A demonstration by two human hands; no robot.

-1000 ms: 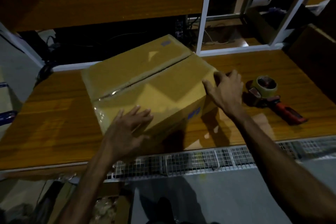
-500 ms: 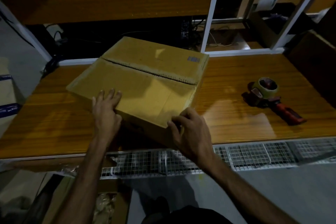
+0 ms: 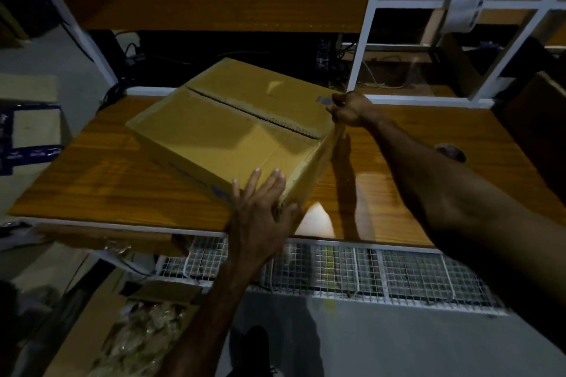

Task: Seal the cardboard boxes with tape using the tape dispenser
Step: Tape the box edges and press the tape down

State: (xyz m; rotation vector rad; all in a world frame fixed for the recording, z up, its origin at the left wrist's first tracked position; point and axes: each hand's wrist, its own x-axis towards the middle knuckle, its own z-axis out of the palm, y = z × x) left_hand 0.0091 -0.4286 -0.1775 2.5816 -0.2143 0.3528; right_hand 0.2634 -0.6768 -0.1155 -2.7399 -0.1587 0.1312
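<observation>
Now left hand (image 3: 260, 205) lies flat on box (image 3: 232, 131); right hand (image 3: 349, 109) grips its corner.

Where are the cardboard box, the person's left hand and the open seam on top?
cardboard box (image 3: 220, 138): head view, on the near top flap.
left hand (image 3: 260, 211): head view, on the back of the hand.
seam (image 3: 254, 113): head view, midway along the untaped gap between flaps.
</observation>
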